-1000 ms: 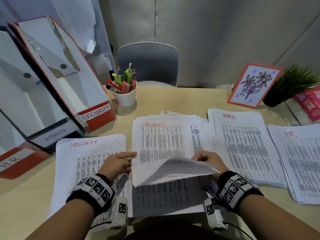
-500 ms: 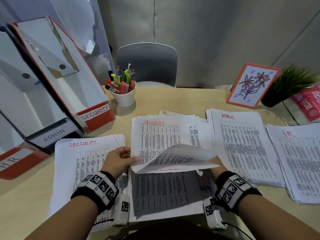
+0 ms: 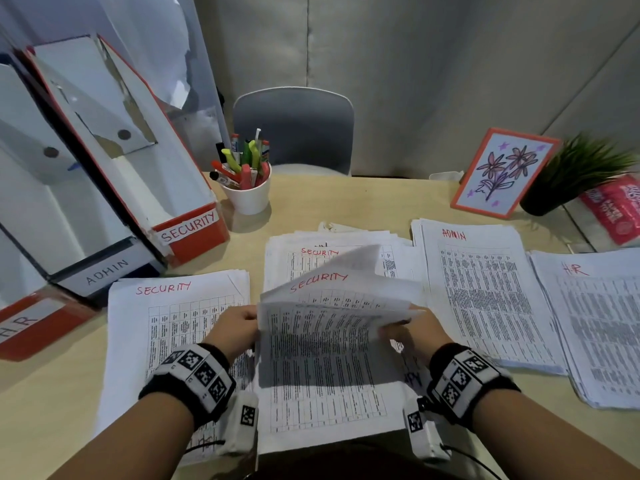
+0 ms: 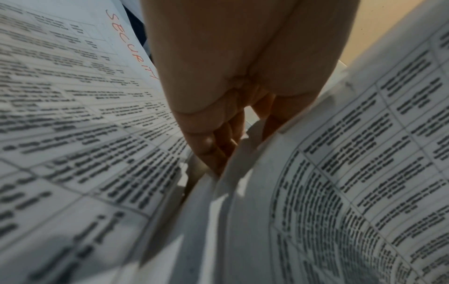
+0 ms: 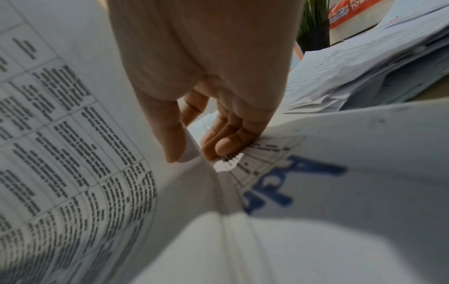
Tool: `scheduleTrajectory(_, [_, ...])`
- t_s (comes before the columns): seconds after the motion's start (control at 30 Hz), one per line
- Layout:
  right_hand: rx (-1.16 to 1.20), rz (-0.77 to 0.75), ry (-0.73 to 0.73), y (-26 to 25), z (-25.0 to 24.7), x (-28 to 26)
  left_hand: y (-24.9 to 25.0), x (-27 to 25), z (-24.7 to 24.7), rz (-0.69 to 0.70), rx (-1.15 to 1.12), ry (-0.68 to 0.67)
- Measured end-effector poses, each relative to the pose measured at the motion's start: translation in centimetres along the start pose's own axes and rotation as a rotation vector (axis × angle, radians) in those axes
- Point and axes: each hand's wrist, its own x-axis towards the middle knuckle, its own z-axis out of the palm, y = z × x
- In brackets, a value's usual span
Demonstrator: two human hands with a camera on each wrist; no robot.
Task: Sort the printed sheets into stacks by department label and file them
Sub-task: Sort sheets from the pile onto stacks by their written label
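Observation:
In the head view both hands hold a few printed sheets (image 3: pixel 332 306) lifted off the middle pile (image 3: pixel 311 403); the front one reads SECURITY in red. My left hand (image 3: pixel 251 323) grips their left edge, fingers (image 4: pixel 213 151) curled in at the paper. My right hand (image 3: pixel 391 332) pinches the right edge between thumb and fingers (image 5: pixel 226 146). Sorted stacks lie flat: SECURITY (image 3: pixel 166 306) on the left, ADMIN (image 3: pixel 485 289) and HR (image 3: pixel 595 323) on the right. The file boxes SECURITY (image 3: pixel 190 230), ADMIN (image 3: pixel 104 271) and HR (image 3: pixel 20 323) stand tilted at the far left.
A white cup of pens (image 3: pixel 247 195) stands behind the middle pile. A framed flower drawing (image 3: pixel 502 174), a potted plant (image 3: pixel 581 168) and a red packet (image 3: pixel 620 209) line the back right. A grey chair (image 3: pixel 294 133) sits beyond the desk's far edge.
The lifted sheets have swung up from a downward curl, so their SECURITY heading now faces me. My left hand has moved from the left stack onto their left edge.

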Motion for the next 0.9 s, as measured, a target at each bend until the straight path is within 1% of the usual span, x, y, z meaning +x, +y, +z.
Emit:
scheduleTrajectory(0.03, [0.031,-0.004,0.012,0.0,-0.1,-0.2,0.0,0.0,-0.1,-0.001,0.017,-0.023])
scheduleTrajectory(0.13, [0.230,0.048,0.020,-0.2,0.1,-0.7,-0.3,0.4,-0.4,0.001,0.069,-0.063])
scheduleTrajectory(0.2, [0.258,0.008,0.037,-0.1,0.1,-0.4,0.3,0.1,-0.2,-0.029,0.037,-0.065])
scheduleTrajectory(0.3, [0.214,-0.010,-0.015,-0.1,0.0,-0.2,1.0,-0.3,0.0,-0.043,-0.016,-0.086])
scheduleTrajectory(0.37, [0.221,-0.010,-0.028,-0.4,-0.1,-0.5,0.7,-0.2,-0.1,-0.039,-0.006,-0.120])
scheduleTrajectory(0.4, [0.217,-0.015,-0.028,-0.4,0.0,-0.4,0.7,-0.3,-0.1,-0.053,-0.007,-0.117])
scheduleTrajectory(0.43, [0.168,-0.029,-0.016,-0.4,0.0,-0.4,0.7,-0.4,-0.1,-0.065,-0.021,-0.101])
scheduleTrajectory(0.5, [0.044,-0.055,0.013,-0.2,-0.1,-0.3,0.8,-0.4,-0.2,-0.093,-0.154,-0.091])
scheduleTrajectory(0.57, [0.024,-0.047,0.018,-0.2,-0.1,-0.2,0.6,-0.3,-0.3,-0.108,-0.283,-0.159])
scheduleTrajectory(0.6, [0.023,-0.055,0.018,-0.1,0.0,-0.1,0.6,-0.3,-0.5,-0.117,-0.274,-0.200])
scheduleTrajectory(0.63, [0.024,-0.062,0.015,-0.1,0.0,-0.1,0.6,-0.4,-0.6,-0.112,-0.231,-0.214])
scheduleTrajectory(0.67, [0.024,-0.071,0.013,0.0,0.1,0.0,0.7,-0.5,-0.5,-0.094,-0.136,-0.197])
scheduleTrajectory(0.73, [0.027,-0.091,0.004,-0.1,0.0,0.0,0.6,-0.5,-0.4,-0.033,0.069,-0.118])
scheduleTrajectory(0.8, [0.013,-0.102,0.009,-0.2,-0.2,0.2,0.6,-0.4,-0.4,0.007,0.115,-0.054])
scheduleTrajectory(0.9, [0.043,-0.134,0.028,-1.2,-0.7,0.0,2.5,-1.0,-0.6,0.157,0.175,0.091])
